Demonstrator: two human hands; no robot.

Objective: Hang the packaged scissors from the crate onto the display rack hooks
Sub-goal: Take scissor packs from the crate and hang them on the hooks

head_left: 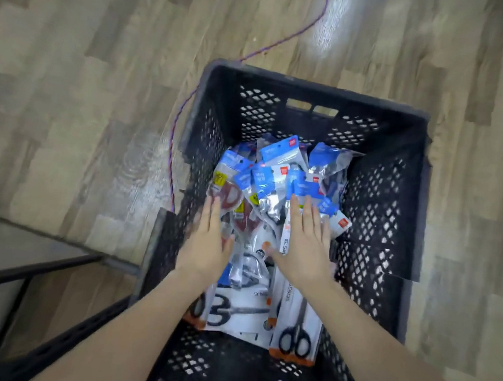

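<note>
The packs (pixel 274 192) of scissors are all in the crate (pixel 314 95), in a messy pile. Under and just past the fingertips lie the packs with blue tops. Nearer the wrists and under the arms lie longer white packs (pixel 298 330) with black scissors and orange ends. There are many of them, too many to count.

The left hand (pixel 208 244) is flat, with its fingers straight and close together. It rests on the pile or just over it, and I cannot tell which. It is not holding a pack. The right hand (pixel 306 244) is flat too, with its fingers spread a little, over the packs beside the left hand. It is not closed on anything. There is a small gap between the 2 hands, and a few packs show through it.

No rack with hooks shows here, so I cannot see if any pack is hung up yet. The pile looks big, so I think the job is near the start, or at least a lot is left. Next, a pack has to be picked up. Then it has to be carried to the rack and put on a hook by the hole in its top.

To the left of the left arm is a dark frame (pixel 37 268). Around the crate is the wood floor (pixel 85 82), and a purple cord (pixel 173 140) lies on it, past the left hand.
</note>
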